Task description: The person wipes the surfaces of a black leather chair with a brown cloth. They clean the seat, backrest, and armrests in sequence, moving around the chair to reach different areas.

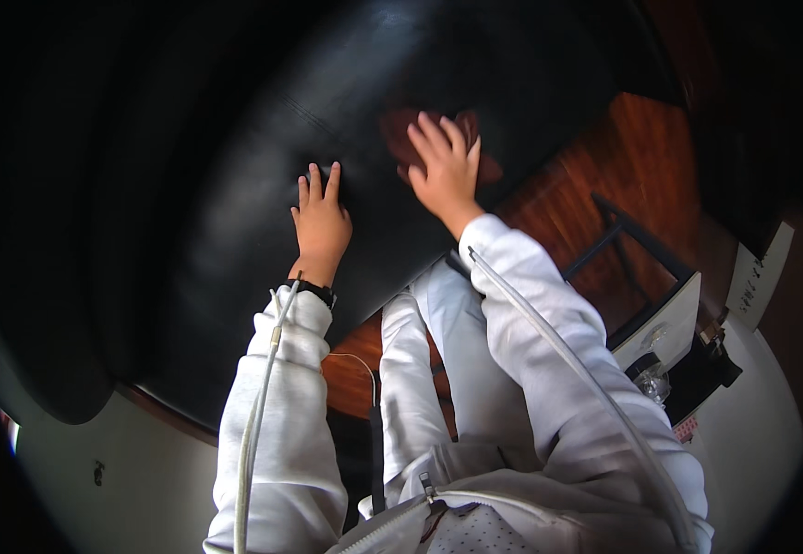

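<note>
My left hand (321,220) lies palm down on a black leather-like surface (235,228), its fingers stretched forward and slightly apart. It holds nothing, and a black band circles its wrist. To the right, my right hand (445,166) rests flat on a dark red cloth (401,135), with its fingers spread. The cloth lies bunched on the black surface and shows around the fingers. What lies beneath the right palm is hidden. Near the left fingertips a line of stitching or a crease (306,114) runs across the surface.
At right stands a small black-framed stand (633,232) with a white top (678,322), close to clear plastic items (653,381). Reddish wooden flooring (650,138) shows past the surface's edge. A thin pale cable (360,360) hangs near my legs. A white strip (761,277) bears writing.
</note>
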Motion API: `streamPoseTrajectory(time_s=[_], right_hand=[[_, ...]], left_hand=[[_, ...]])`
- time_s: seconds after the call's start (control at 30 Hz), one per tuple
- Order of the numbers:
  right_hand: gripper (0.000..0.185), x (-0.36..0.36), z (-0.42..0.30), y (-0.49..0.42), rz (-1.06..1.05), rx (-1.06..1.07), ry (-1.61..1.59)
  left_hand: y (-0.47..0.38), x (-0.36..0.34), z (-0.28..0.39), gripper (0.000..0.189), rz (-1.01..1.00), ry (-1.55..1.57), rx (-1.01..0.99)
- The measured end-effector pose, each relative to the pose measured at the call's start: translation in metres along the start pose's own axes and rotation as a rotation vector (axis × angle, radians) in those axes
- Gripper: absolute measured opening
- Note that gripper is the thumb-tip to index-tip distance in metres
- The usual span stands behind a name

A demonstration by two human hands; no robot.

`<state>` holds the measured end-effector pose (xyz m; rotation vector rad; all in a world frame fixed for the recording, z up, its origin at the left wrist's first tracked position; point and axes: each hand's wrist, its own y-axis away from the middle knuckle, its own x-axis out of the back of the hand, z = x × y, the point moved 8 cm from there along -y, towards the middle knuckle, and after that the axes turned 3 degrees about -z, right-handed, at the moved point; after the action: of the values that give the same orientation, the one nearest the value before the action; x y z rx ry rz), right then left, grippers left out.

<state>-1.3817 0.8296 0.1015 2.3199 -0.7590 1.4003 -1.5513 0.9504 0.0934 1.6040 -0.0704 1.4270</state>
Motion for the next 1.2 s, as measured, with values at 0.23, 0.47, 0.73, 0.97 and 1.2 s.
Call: streamPoseTrajectory(time_s=[0.23,0.47,0.73,0.97,1.2], right_hand=[[0.066,-0.003,0.028,0.025,-0.027,0.077,0.209],[0.066,0.039,0.093,-0.043,0.196,0.092,0.303],[0.063,0.020,0.076,0.010,0.079,-0.040,0.068],[0.071,-0.001,0.039,0.115,0.060,-0.045,0.058],[0.074,0.001,0.103,0.093,-0.082,0.199,0.273]], left_hand=[[-0.006,-0.001,0.008,0.069,0.048,-0.094,-0.102],[-0.005,-0.010,0.018,0.073,0.089,-0.147,-0.065],[-0.009,-0.009,0.013,0.072,0.017,-0.164,-0.085],[0.014,0.010,0.072,0.066,0.234,0.063,-0.156],[0.053,-0.044,0.148,0.072,-0.001,-0.001,-0.367]])
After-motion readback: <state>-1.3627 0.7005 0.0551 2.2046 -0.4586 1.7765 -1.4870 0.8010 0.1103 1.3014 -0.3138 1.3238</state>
